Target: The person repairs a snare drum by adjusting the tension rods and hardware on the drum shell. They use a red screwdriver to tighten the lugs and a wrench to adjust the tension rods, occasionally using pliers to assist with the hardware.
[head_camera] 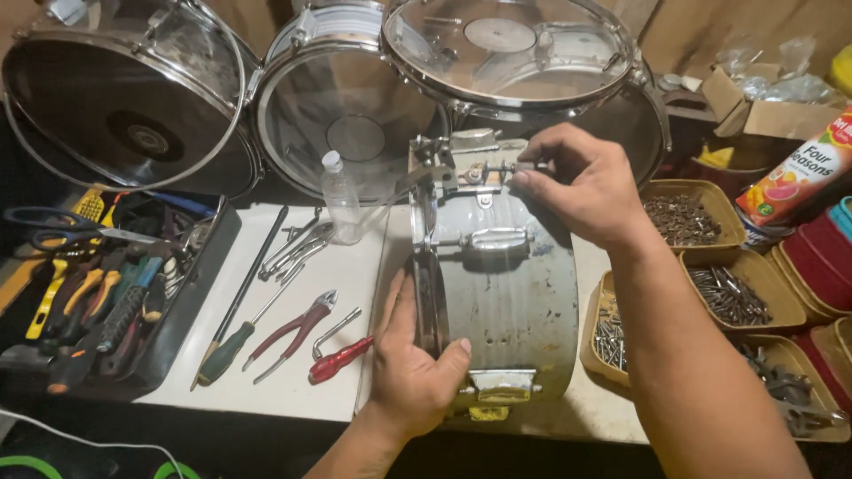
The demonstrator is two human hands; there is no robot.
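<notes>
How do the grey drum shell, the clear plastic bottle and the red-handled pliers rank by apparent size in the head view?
1. Grey drum shell
2. Red-handled pliers and clear plastic bottle: similar in length, so unranked.

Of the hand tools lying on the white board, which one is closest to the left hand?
The red-handled tool, just beside the left hand. The red pliers and green-handled screwdriver lie farther left.

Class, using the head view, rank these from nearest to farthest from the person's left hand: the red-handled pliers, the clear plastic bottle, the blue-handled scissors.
Measured from the left hand:
1. Red-handled pliers, just to its left on the white board.
2. Clear plastic bottle, standing farther up the board.
3. Blue-handled scissors, far left, over the tool tray.
</notes>
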